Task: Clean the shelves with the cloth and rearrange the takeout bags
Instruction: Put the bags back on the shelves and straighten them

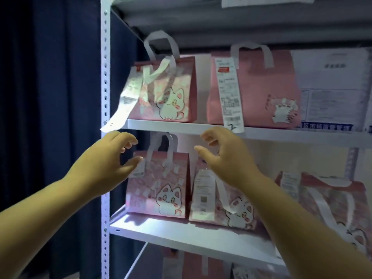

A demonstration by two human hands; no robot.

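Note:
Pink takeout bags with cat prints stand on a white metal rack. On the upper shelf (pixel 181 126) sit a cat bag (pixel 167 93) at the left and a plain pink bag (pixel 255 89) with a long receipt beside it. On the shelf below (pixel 181 232) stand a cat bag (pixel 161 186), a second one (pixel 221 200) and a third (pixel 330 202) at the right. My left hand (pixel 108 158) and right hand (pixel 225 156) are raised in front of the lower bags, fingers loosely curled, holding nothing. No cloth is in view.
The perforated white upright (pixel 105 117) marks the rack's left edge, with a dark blue curtain (pixel 50 97) beyond it. Printed papers (pixel 332 89) hang behind the upper shelf at the right. More pink bags (pixel 193 266) stand on a lower level.

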